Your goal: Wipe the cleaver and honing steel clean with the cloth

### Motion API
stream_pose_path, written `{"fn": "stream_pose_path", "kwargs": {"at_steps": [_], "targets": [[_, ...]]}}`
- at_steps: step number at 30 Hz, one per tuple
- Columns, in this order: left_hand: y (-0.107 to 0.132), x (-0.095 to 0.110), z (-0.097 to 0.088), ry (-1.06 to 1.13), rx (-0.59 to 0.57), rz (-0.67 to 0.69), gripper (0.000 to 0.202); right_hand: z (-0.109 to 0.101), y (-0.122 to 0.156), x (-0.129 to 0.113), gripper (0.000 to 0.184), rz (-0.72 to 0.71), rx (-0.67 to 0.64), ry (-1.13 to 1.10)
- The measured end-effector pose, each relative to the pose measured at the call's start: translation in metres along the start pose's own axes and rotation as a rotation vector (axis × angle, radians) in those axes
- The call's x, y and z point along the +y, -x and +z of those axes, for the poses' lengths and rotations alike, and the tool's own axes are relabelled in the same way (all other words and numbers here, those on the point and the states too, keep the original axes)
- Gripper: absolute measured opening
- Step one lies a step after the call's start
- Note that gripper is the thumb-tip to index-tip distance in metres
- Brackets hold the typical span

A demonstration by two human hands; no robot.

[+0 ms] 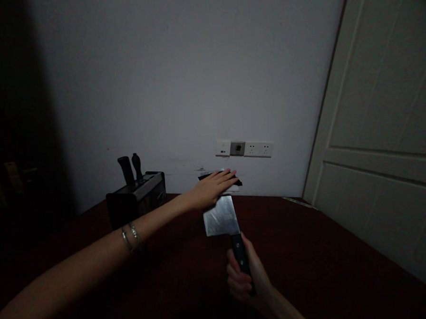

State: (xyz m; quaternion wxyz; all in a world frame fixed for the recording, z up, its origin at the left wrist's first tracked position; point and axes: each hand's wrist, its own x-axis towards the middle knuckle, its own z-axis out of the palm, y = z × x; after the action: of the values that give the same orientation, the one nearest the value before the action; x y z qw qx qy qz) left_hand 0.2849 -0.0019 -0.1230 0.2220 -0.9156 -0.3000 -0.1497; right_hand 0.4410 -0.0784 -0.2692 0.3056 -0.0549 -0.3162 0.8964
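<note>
My right hand (249, 276) is wrapped around the black riveted handle of a cleaver (221, 217), its broad metal blade pointing away from me. Beyond the blade, my left hand (214, 188) lies flat, fingers stretched out and pointing right. Beneath its palm is a flat black-and-white thing (232, 189) by the wall; its kind is mostly hidden. The blade's far end reaches close under the left hand, and I cannot tell whether they touch. Two bracelets (130, 236) circle my left wrist.
A dark knife block (136, 194) with two black handles upright in it stands left of my left hand. The dark red table (292, 241) meets a white wall (180, 85). Sockets and a switch (244, 149) are on the wall. A white panelled door (386, 122) rises at right.
</note>
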Motion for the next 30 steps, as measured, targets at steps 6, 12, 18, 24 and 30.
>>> {"fn": "stream_pose_path", "kwargs": {"at_steps": [6,12,18,24,30], "targets": [[0.001,-0.026,-0.008,0.03,0.041,-0.021,0.068,0.005,0.002,-0.002,0.056,0.007,-0.005,-0.003],[0.005,-0.036,-0.008,0.096,0.062,-0.049,0.063,0.003,0.003,-0.005,0.054,0.009,-0.03,-0.015],[0.016,-0.044,-0.005,0.12,0.11,0.035,0.068,0.005,0.006,-0.013,0.055,-0.03,-0.027,-0.001],[0.03,-0.024,0.001,0.128,0.103,0.07,0.082,0.007,0.008,-0.019,0.056,-0.062,-0.015,0.011],[0.036,0.01,0.002,0.103,0.021,0.124,0.08,0.008,0.007,-0.021,0.057,-0.078,0.003,0.013]]}}
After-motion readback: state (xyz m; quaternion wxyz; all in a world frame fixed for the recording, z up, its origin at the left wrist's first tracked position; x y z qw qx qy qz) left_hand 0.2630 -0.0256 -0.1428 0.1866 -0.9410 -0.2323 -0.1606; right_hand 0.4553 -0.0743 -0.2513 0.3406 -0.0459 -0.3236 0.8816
